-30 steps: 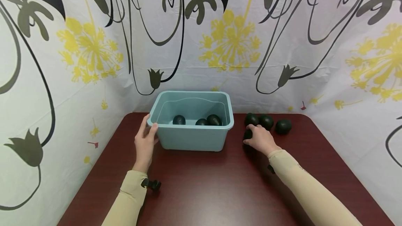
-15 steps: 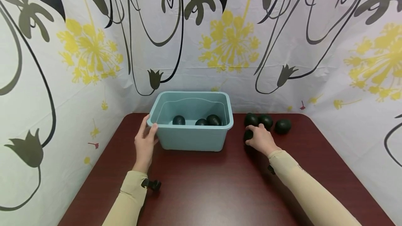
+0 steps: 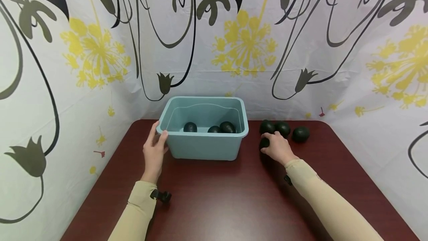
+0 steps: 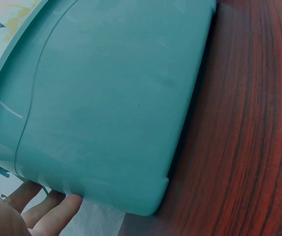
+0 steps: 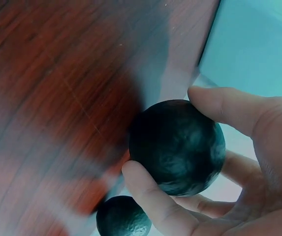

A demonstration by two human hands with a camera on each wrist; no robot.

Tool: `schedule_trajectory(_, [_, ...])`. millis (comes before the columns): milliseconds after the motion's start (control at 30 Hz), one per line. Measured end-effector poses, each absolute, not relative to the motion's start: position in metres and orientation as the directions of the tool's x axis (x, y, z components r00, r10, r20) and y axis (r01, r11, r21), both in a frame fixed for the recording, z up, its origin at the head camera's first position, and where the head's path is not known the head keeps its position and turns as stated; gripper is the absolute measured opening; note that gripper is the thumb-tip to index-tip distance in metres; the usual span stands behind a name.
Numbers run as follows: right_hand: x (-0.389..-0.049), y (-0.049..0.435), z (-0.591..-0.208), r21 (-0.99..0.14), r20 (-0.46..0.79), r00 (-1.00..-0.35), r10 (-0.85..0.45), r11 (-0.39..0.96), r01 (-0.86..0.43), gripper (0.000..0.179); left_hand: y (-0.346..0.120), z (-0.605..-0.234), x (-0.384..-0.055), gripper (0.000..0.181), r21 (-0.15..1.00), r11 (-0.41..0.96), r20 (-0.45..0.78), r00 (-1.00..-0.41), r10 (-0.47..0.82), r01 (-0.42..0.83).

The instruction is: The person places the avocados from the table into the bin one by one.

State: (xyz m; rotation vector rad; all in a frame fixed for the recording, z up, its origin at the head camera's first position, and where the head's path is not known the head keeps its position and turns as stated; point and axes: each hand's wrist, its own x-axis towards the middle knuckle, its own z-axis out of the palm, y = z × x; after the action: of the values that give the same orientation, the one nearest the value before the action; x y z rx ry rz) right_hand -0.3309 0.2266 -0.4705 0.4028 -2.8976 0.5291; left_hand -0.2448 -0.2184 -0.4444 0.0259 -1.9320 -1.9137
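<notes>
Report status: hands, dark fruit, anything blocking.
Left hand holding teal bin, left end. Right hand gripping dark fruit, outside bin. No obstacle seen between fruit and bin.

Table (image 3: 207, 196) with bin (image 3: 204, 147), likely avocados (image 3: 301, 134)

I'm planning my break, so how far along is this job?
If the bin is being filled, three dark fruits visible inside it look done. In hand: one fruit gripped in the right hand beside the bin. Apparently remaining: three fruits on the table beyond that hand.
</notes>
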Motion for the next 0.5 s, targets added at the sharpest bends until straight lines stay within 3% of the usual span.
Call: schedule_trajectory(500, [-0.324,0.227,-0.452,-0.341,0.195,-0.960,-0.202,0.903,-0.260,0.058,-0.219,-0.443,-0.244,0.060,0.964,0.056,0.265,-0.916,-0.301,0.261])
